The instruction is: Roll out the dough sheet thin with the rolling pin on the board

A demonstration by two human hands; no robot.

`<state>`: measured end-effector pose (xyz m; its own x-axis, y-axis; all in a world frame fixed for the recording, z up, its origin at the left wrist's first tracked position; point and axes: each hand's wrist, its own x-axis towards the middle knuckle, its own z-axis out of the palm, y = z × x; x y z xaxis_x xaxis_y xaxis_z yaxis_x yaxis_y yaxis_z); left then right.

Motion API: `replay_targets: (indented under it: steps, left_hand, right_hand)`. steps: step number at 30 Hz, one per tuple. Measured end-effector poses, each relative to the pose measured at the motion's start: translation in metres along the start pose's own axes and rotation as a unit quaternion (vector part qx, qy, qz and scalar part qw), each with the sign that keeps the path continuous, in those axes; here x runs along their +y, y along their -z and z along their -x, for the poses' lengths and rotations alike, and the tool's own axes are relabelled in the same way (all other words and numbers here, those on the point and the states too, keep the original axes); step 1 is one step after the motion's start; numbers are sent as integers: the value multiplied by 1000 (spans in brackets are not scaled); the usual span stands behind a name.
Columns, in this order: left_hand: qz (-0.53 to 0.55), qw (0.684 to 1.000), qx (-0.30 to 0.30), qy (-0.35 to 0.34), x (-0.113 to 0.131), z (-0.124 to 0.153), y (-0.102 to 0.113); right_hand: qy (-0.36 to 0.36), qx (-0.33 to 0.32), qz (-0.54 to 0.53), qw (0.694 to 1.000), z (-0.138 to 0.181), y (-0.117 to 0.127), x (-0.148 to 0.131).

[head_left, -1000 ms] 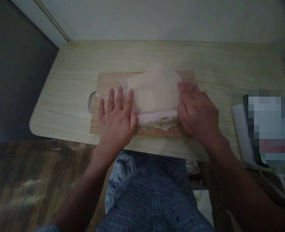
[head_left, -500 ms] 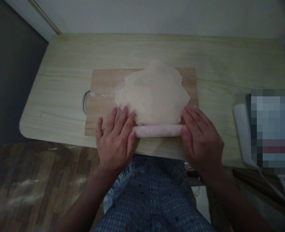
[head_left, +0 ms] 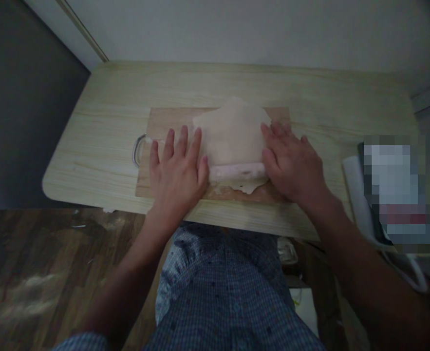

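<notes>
A pale sheet of dough lies spread over a wooden cutting board, its far tip reaching past the board's back edge. Across its near part rests a floury white rolling pin. My left hand lies flat over the pin's left end, fingers spread and pointing away from me. Over the right end is my right hand, open and palm down, its fingers stretched by the dough's right edge. Both ends of the pin are hidden under the hands. A ragged dough edge shows on my side of the pin.
The board has a metal handle at its left and lies on a pale wood-grain table. A white object with a cord stands at the table's right, beside a pixelated area. A wall rises behind the table.
Both hands and the rolling pin have moved away from me, from the board's near edge onto the dough. The near edge of the dough now shows in front of the pin.
</notes>
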<state>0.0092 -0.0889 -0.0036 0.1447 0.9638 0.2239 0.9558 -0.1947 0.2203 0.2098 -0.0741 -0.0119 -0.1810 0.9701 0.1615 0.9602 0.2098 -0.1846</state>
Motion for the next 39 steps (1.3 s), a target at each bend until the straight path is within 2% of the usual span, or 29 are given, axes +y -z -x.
replay_targets:
  steps: [5,9,17,26,31,35,39]
  left_hand:
    - [-11,998,-61,10,-5,-32,1]
    - [-9,997,-73,6,-8,-39,0]
    - [28,999,-43,-18,-3,-4,0]
    - [8,998,-12,-63,-9,19,-6]
    - [-1,997,-8,-79,-11,36,-5]
    - [-2,995,19,-101,-14,48,-9]
    - [31,994,40,-100,-13,53,-12]
  right_hand:
    - [12,-17,-18,1000,-31,-12,14]
    - [21,-17,-22,999,-34,-12,16]
    - [14,21,1,1000,14,5,-6]
    - [35,40,-4,999,39,1,-10]
    - [45,62,13,997,64,-2,-16]
    - [81,87,20,993,80,-7,-14]
    - [128,109,24,986,81,-11,-7]
